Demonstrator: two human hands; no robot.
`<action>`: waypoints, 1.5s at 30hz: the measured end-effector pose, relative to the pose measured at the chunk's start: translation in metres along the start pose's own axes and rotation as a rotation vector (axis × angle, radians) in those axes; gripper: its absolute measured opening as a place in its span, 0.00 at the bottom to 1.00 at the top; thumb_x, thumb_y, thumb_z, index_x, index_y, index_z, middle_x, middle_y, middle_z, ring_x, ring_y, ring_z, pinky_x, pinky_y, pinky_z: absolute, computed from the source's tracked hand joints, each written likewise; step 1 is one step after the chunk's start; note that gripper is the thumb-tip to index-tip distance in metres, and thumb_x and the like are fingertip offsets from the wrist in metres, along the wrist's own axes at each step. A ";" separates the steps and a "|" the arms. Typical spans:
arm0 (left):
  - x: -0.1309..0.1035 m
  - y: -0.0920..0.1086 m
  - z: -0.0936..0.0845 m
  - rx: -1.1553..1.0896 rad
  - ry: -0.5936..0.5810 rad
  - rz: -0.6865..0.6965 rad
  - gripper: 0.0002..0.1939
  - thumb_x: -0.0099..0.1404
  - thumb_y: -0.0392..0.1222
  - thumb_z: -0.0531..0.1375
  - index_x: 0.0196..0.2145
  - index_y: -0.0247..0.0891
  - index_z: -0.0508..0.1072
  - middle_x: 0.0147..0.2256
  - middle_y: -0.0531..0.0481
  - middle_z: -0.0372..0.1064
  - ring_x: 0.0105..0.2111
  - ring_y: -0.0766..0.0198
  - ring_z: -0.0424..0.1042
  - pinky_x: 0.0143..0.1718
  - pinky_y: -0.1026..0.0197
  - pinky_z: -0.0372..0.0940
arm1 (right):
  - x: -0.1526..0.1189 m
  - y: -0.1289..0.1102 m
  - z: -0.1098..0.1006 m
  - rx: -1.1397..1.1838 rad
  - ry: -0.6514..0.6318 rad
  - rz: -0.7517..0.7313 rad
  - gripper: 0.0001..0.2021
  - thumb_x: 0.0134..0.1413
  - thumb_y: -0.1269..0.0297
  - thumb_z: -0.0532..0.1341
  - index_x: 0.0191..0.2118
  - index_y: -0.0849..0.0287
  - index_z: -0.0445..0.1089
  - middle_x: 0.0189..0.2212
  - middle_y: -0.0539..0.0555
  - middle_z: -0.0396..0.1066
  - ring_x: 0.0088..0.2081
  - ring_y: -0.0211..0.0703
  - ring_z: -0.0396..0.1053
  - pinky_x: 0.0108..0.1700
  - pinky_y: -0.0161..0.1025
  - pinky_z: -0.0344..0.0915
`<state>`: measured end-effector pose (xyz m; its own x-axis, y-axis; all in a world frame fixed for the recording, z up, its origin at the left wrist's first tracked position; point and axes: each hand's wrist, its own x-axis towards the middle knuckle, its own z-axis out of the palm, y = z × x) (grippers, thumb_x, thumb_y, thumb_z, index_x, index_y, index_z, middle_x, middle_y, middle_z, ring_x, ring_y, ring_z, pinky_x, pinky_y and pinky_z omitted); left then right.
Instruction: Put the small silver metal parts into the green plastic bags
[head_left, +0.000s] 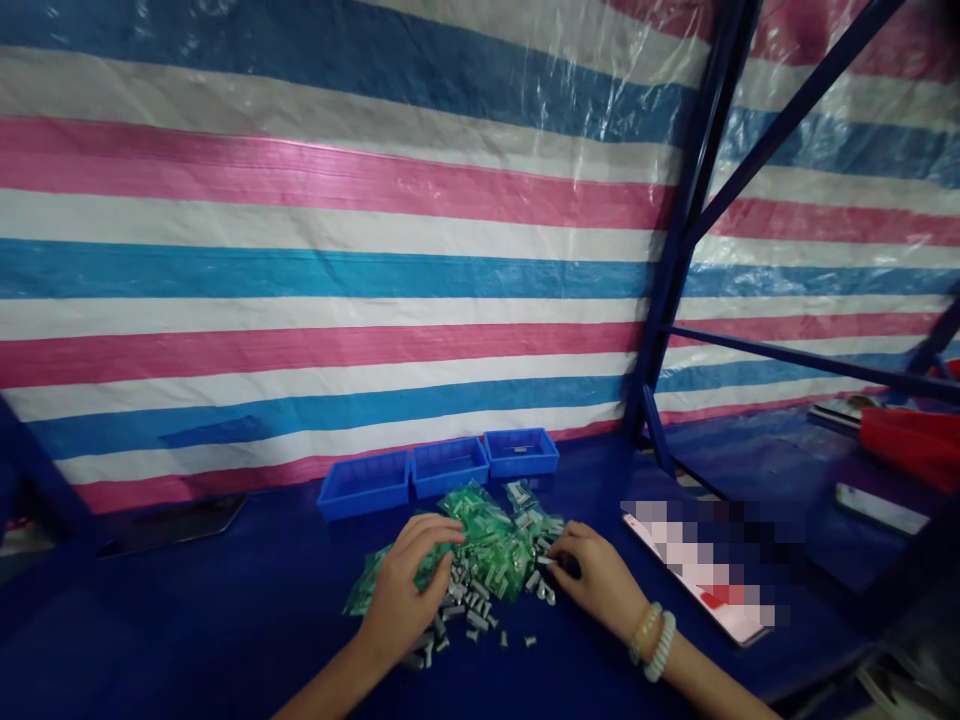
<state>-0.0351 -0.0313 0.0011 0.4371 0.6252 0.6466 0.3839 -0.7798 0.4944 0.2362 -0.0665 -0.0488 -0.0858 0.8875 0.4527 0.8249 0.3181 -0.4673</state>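
Small silvery metal pieces (474,612) lie loose on a dark blue tabletop, several of them short and cylinder-like. Among and behind them is a heap of green-tinted clear plastic bags (487,535) with similar pieces inside. My left hand (405,580) hovers at the left side of the heap, thumb and fingers apart, nothing visible between them. At the heap's right edge, my right hand (600,580) has thumb and fingertips closed on a small metal piece (547,561). Its exact kind is too small to tell.
Three blue plastic trays (365,496) stand in a row behind the heap. A phone (675,560) lies to the right, and a dark flat device (176,525) to the left. A blue metal post (667,300) rises at the right before a striped plastic sheet (337,270).
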 end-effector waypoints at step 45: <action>-0.004 0.013 0.009 -0.201 -0.040 -0.142 0.10 0.61 0.30 0.53 0.35 0.41 0.71 0.51 0.44 0.69 0.54 0.52 0.65 0.54 0.46 0.59 | 0.143 0.024 -0.004 0.004 0.173 -0.222 0.12 0.61 0.67 0.55 0.49 0.60 0.68 0.41 0.61 0.73 0.45 0.53 0.69 0.49 0.52 0.66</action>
<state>-0.0245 -0.0439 -0.0004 0.4238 0.7263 0.5412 0.2755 -0.6725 0.6869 0.2456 0.0664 0.0073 -0.1668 0.7259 0.6673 0.7942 0.4999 -0.3453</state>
